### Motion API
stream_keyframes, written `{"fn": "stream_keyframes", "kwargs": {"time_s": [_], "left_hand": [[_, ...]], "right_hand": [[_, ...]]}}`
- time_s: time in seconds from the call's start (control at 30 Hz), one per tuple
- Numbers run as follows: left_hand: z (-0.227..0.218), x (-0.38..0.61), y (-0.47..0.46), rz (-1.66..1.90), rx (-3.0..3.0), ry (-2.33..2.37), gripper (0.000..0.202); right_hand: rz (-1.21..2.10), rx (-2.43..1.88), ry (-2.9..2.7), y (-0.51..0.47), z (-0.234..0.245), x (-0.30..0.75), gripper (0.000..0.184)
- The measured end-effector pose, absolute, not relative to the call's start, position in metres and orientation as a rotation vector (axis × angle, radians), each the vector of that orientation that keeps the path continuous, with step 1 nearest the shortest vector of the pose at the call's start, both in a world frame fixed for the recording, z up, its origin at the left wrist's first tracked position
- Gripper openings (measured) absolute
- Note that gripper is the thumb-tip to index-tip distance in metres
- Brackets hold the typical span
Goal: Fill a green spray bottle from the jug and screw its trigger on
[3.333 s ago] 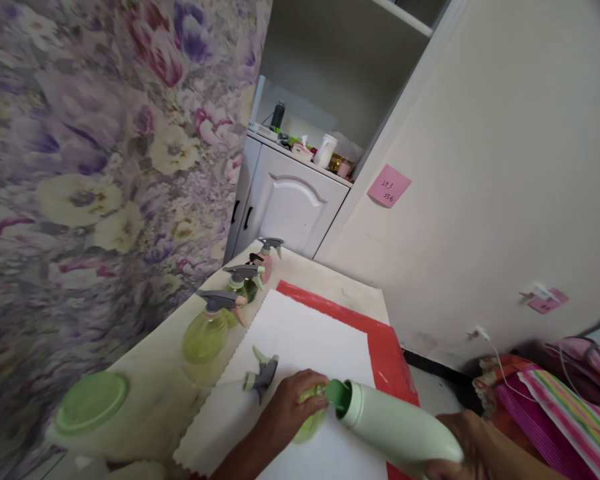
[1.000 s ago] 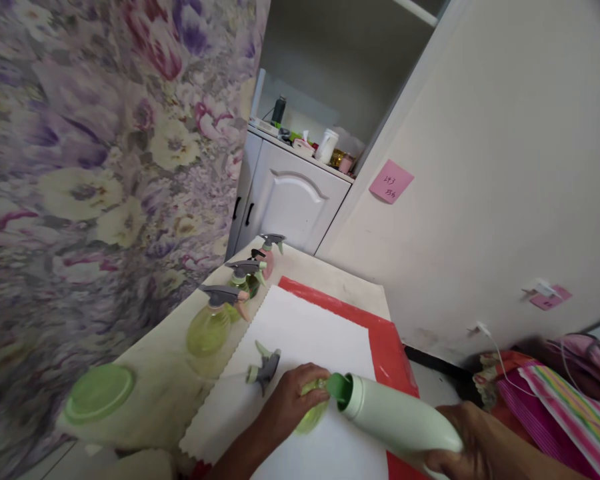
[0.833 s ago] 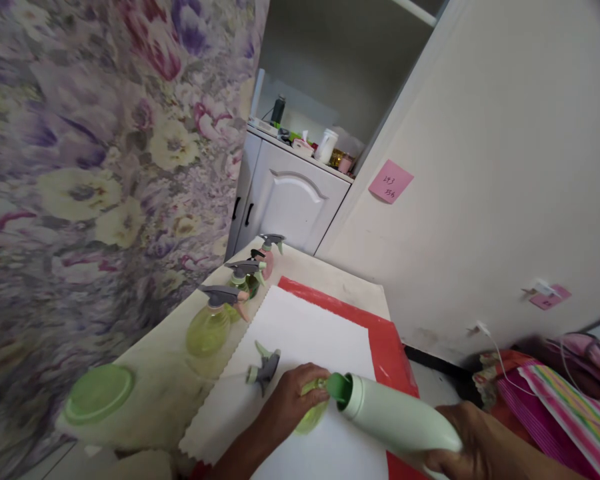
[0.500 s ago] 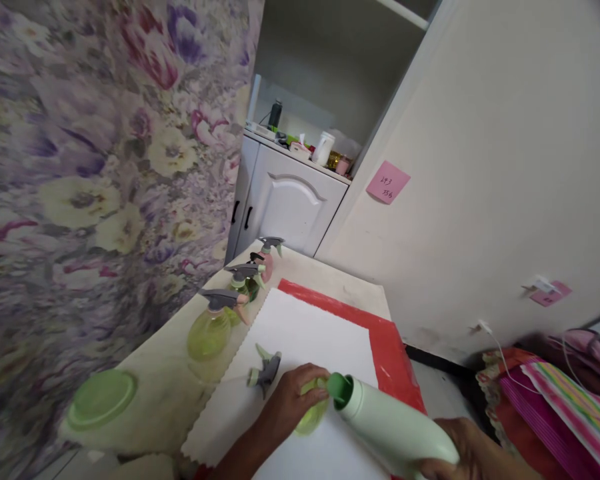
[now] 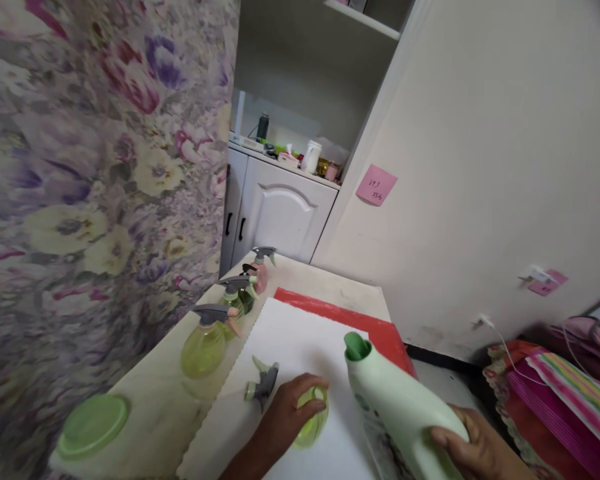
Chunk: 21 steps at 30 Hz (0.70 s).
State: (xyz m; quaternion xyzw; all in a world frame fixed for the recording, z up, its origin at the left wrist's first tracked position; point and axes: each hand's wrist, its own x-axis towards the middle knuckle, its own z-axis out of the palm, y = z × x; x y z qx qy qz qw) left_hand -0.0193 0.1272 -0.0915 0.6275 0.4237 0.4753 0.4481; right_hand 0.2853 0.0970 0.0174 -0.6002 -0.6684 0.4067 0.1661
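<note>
The person's left hand [image 5: 286,412] has its grip closed around the neck of a small, rounded, translucent yellow-green plastic bottle [image 5: 311,435], uncapped, near the middle of the white sheet with a scalloped edge [image 5: 305,333]; how much liquid it holds is hard to tell. The right hand [image 5: 473,440] has its grip wrapped around the base end of a smooth, pale green cylindrical bottle [image 5: 405,400]. That one is held tilted above the white sheet's right part, its long axis slanting from the hand up toward the far side, its open mouth, darker green inside, apart from the small bottle. On the white sheet, left of the left hand, lies a grey and pale green trigger spray head [image 5: 264,385]. Left of the white sheet, a rounded yellow-green spray bottle [image 5: 203,352] stands on the off-white tabletop [image 5: 153,393]. A glossy red sheet [image 5: 380,337] shows beyond the white sheet's far and right edges.
</note>
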Motion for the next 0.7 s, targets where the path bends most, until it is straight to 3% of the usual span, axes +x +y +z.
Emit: {"fn": "stream_keyframes", "kwargs": {"time_s": [0.17, 0.37, 0.7], "left_hand": [[-0.089, -0.022, 0.126, 1.138, 1.561, 1.092, 0.025], [-0.091, -0.023, 0.126, 1.113, 1.562, 1.123, 0.027], [-0.102, -0.025, 0.133, 1.146, 1.592, 1.1, 0.035]], "right_hand": [[1.062, -1.619, -1.61, 0.129, 0.01, 0.274, 0.056], [1.065, -1.352, -1.251, 0.171, -0.033, 0.223, 0.06], [0.95, -1.169, -1.2, 0.196, -0.106, 0.183, 0.055]]}}
